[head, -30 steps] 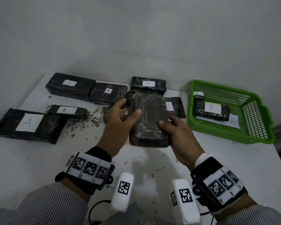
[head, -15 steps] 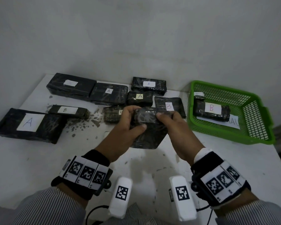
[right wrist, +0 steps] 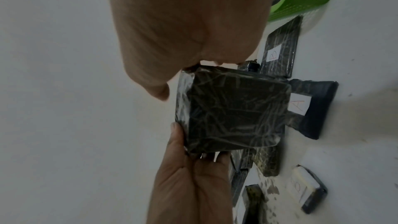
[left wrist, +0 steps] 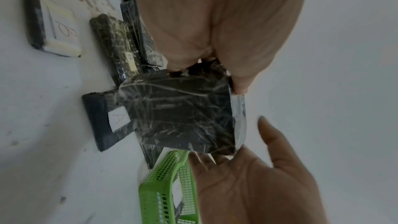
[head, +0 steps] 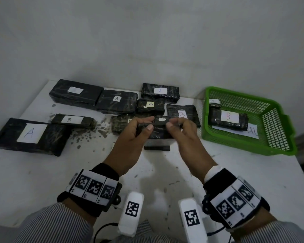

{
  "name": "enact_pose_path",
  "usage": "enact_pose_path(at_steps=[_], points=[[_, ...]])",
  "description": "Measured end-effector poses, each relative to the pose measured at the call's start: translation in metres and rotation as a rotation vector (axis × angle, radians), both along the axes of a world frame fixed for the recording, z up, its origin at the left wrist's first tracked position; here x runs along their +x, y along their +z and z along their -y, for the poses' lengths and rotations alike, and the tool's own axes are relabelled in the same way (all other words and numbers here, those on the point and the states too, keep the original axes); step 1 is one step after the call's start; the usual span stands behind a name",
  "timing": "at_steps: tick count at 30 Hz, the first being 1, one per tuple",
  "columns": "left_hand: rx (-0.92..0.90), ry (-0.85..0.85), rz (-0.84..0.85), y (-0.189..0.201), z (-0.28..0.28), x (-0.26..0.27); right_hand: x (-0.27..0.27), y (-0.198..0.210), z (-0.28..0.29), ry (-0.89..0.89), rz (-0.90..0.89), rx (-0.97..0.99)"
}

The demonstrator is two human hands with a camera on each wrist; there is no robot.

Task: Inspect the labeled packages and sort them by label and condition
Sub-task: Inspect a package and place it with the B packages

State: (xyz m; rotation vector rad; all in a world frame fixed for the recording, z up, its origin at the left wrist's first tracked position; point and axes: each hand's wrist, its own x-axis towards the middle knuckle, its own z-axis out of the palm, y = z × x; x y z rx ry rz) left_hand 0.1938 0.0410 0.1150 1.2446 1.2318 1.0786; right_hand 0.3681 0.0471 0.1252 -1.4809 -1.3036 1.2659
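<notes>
A black film-wrapped package [head: 158, 132] is held above the table's middle, tipped so a small white label [head: 161, 119] shows on its upper side; its letter is unreadable. My left hand [head: 144, 127] grips its left end, thumb on the near face and fingers behind. My right hand [head: 175, 125] holds the right end the same way. In the left wrist view the package [left wrist: 183, 117] shows its crinkled plain face, and the right wrist view shows the package [right wrist: 234, 113] likewise. Further packages marked A [head: 30, 135] and B [head: 72, 120] lie on the white table.
A green basket [head: 277, 120] at the right holds a B package [head: 227, 118] and a smaller one [head: 214, 102] on a paper sheet. Several black packages lie in a row behind my hands, among them A [head: 150, 106] and B [head: 182, 113]. Dark crumbs [head: 88, 135] are scattered left of centre.
Both hands turned the package from lying flat, face up, to tipped away, bringing its white-labelled side up. The hands shifted slightly away from me; the other packages stayed put.
</notes>
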Motion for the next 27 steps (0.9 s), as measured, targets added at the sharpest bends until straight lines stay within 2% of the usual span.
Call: enact_pose_path(at_steps=[3, 5, 6, 9, 12, 14, 16, 19, 24, 27], points=[[0.112, -0.057, -0.037, -0.001, 0.001, -0.001, -0.002, 0.003, -0.005, -0.163, -0.279, -0.201], [0.140, -0.103, -0.044, 0.000, 0.004, 0.000, 0.000, 0.006, -0.007, -0.179, -0.461, -0.352], [0.143, -0.105, -0.050, -0.001, 0.006, 0.001, 0.000, 0.007, -0.008, -0.172, -0.489, -0.375], [0.072, -0.012, -0.080, -0.006, 0.006, 0.001, -0.001, 0.000, -0.009, -0.208, -0.516, -0.327], [-0.110, 0.104, -0.074, -0.013, 0.004, -0.001, 0.000, -0.005, -0.009, -0.227, -0.609, -0.278], [-0.259, 0.124, 0.007, -0.019, 0.006, -0.005, 0.002, -0.008, -0.008, -0.232, -0.594, -0.278], [-0.300, 0.126, 0.050, -0.022, 0.010, -0.011, 0.007, -0.010, -0.007, -0.200, -0.486, -0.246], [-0.227, 0.111, -0.019, -0.024, 0.017, -0.023, 0.011, -0.011, -0.005, -0.130, -0.382, -0.205], [-0.144, -0.035, -0.122, -0.019, 0.030, -0.034, 0.010, -0.013, -0.006, -0.085, -0.191, -0.185], [-0.063, 0.019, -0.212, -0.019, 0.035, -0.038, 0.008, -0.015, -0.002, 0.070, -0.095, -0.184]])
